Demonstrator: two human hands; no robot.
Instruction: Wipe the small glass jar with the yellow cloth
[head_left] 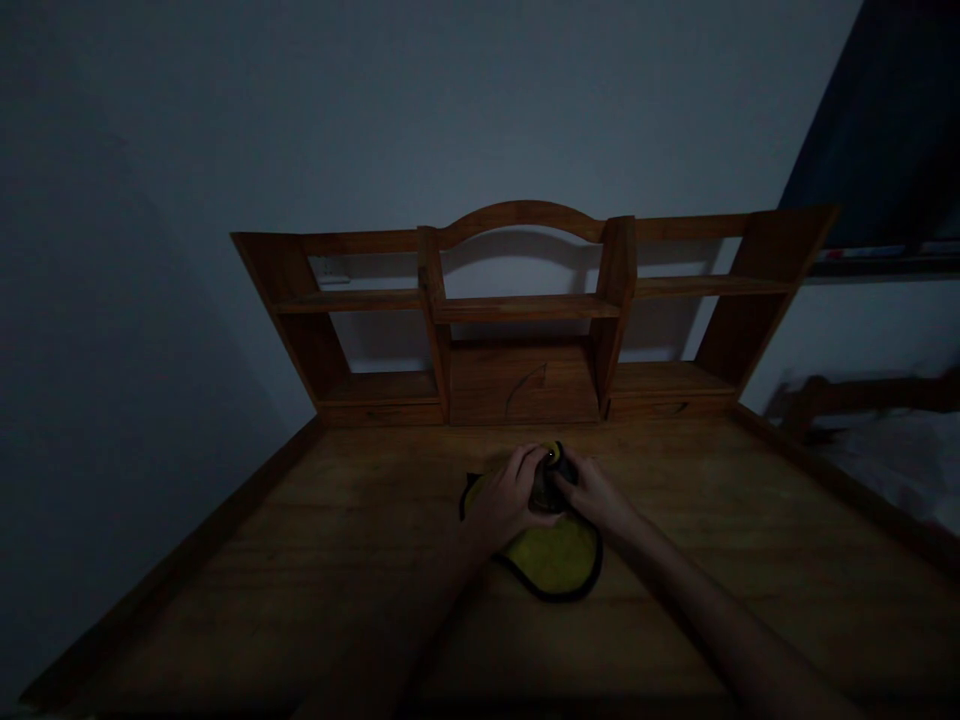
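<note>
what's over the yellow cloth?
Left hand and right hand, over the far part of the cloth, holding a dark item between them. Too dark to identify it. The cloth beneath them is covered; its near part shows.

Yellow-green cloth (553, 562), dark edging, rounded near end, spread on bench (337, 560), partly covered by left grip (514, 498). Small dark object (545, 493) over cloth, held between left grip and right grip (594, 492); yellow, dark-rimmed patch (555, 453) at far end; exact shape too dim to tell.
</note>
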